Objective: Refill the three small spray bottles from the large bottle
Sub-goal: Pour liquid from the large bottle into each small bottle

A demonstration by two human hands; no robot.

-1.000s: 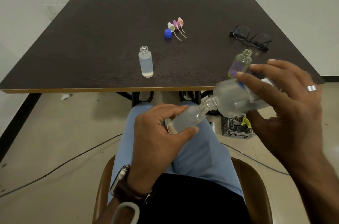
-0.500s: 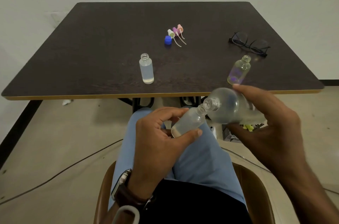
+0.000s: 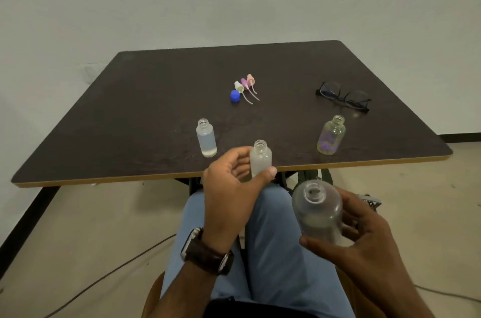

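The large clear plastic bottle [image 3: 318, 211] stands upright over the lap, below the dark worktop [image 3: 156, 109] edge, the right hand [image 3: 361, 237] fingers curled round it. The left hand [image 3: 231, 195] pinches a frosted small spray bottle [image 3: 260, 157], upright at that edge and seemingly filled. Left of it on the worktop a second clear small bottle [image 3: 206, 139] holds liquid; the yellowish round bottle [image 3: 331, 135] to the right looks unfilled. Spray heads [image 3: 244, 84] and a blue cap [image 3: 235, 96] lie farther back, so capping remains. Half a second earlier the two bottles met neck to neck, tilted; now both are apart.
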